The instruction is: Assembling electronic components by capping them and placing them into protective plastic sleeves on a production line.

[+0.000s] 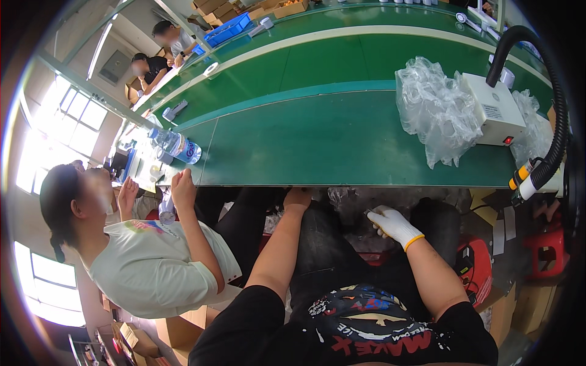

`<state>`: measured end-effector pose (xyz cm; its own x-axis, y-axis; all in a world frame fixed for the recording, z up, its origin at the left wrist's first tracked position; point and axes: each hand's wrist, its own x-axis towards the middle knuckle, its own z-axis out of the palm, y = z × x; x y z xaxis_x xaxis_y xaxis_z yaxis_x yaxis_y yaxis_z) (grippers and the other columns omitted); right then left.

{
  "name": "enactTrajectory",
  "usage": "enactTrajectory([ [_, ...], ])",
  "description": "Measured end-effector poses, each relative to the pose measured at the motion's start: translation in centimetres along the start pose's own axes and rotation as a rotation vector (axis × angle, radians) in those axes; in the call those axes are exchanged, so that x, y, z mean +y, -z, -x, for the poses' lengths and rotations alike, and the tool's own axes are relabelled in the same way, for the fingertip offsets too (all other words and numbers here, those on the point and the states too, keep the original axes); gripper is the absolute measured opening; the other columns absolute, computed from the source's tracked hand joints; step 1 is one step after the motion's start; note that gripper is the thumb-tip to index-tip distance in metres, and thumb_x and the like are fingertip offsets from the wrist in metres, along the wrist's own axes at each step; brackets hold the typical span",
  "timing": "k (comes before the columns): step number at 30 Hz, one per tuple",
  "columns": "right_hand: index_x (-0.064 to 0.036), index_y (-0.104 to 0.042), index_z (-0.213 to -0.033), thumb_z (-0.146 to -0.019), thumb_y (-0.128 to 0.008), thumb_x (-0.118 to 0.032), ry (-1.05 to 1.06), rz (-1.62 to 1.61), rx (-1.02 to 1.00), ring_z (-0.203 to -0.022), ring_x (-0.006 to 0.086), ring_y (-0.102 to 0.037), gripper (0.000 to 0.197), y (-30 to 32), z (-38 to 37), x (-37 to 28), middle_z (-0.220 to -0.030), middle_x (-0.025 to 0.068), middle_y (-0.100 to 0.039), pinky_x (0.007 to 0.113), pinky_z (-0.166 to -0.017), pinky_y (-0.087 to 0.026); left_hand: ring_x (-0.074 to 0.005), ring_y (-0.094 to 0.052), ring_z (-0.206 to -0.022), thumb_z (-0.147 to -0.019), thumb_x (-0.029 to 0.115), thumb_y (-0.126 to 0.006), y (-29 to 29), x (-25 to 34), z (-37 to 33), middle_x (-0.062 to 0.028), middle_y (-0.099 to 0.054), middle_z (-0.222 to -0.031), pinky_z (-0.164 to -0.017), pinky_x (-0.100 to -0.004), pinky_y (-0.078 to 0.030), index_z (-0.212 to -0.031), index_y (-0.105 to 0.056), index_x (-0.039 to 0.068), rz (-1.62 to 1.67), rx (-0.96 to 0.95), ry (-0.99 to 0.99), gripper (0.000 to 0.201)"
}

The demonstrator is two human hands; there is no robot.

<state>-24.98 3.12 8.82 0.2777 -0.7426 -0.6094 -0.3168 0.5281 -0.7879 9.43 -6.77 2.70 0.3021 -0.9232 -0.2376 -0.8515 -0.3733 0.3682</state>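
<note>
My left hand (297, 199), bare, is down at the table's front edge beside my thigh, and its fingers are hidden. My right hand (395, 227) wears a white knit glove with a yellow cuff. It is held low over my lap, below the table edge, with the fingers curled; what they hold, if anything, cannot be made out. Crumpled clear plastic bags (357, 199) lie between and beyond my hands, partly under the green table (293, 143).
On the table's right are clear plastic bags (434, 110), a white box device (493, 108) with a red switch, and a black flexible hose (558, 104). A water bottle (177, 146) lies at the left, near a seated co-worker (152, 262). Red stools (546, 247) stand at right.
</note>
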Motion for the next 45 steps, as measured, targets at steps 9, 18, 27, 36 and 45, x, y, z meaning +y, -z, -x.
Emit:
enactTrajectory([
  [9, -0.0038, -0.063, -0.118, -0.099, -0.066, -0.036, -0.015, 0.022, -0.014, -0.061, 0.009, -0.054, 0.037, -0.1, 0.1, -0.2, -0.082, 0.001, -0.061, 0.025, -0.05, -0.044, -0.0419, -0.066, -0.119, -0.098, 0.055, -0.047, 0.2, 0.0, 0.1, -0.0238, -0.069, -0.127, -0.1, -0.0517, -0.053, -0.132, -0.065, 0.014, -0.018, -0.026, -0.003, 0.057],
  [18, -0.0034, -0.064, -0.109, -0.093, -0.073, -0.039, 0.026, 0.136, -0.036, -0.057, 0.0115, -0.055, 0.041, 0.0, 0.2, -0.1, -0.077, 0.0022, -0.061, 0.029, -0.051, -0.045, -0.0406, -0.065, -0.121, -0.096, 0.052, -0.05, 0.4, 0.1, 0.0, -0.023, -0.069, -0.127, -0.101, -0.0506, -0.052, -0.13, -0.067, 0.015, -0.013, -0.042, 0.035, 0.053],
  [27, -0.0024, -0.065, -0.112, -0.095, -0.07, -0.044, -0.047, -0.012, 0.065, -0.059, 0.0135, -0.057, 0.045, 0.3, -0.9, 1.2, -0.077, 0.0036, -0.062, 0.031, -0.052, -0.047, -0.0385, -0.06, -0.129, -0.096, 0.054, -0.049, -3.0, -1.5, -3.2, -0.0227, -0.064, -0.137, -0.109, -0.0486, -0.048, -0.137, -0.063, 0.01, -0.037, -0.108, 0.007, 0.062],
  [36, -0.0046, -0.064, -0.116, -0.099, -0.067, -0.04, -0.009, -0.003, 0.092, -0.057, 0.011, -0.054, 0.039, 0.4, -0.9, 3.1, -0.078, 0.0023, -0.059, 0.027, -0.048, -0.044, -0.0348, -0.048, -0.143, -0.096, 0.049, -0.047, -3.3, -1.9, -3.4, -0.0213, -0.052, -0.153, -0.12, -0.0445, -0.036, -0.144, -0.058, 0.007, -0.265, -0.239, -0.264, 0.065],
  [45, -0.0018, -0.063, -0.107, -0.1, -0.065, -0.04, 0.024, 0.035, 0.005, -0.055, 0.0115, -0.053, 0.039, -0.7, -0.2, 1.8, -0.076, 0.0027, -0.058, 0.029, -0.047, -0.044, -0.0349, -0.056, -0.136, -0.095, 0.049, -0.049, -1.9, -6.2, -3.5, -0.0227, -0.06, -0.143, -0.115, -0.0446, -0.041, -0.13, -0.068, 0.004, -0.359, -0.175, -0.318, 0.06],
])
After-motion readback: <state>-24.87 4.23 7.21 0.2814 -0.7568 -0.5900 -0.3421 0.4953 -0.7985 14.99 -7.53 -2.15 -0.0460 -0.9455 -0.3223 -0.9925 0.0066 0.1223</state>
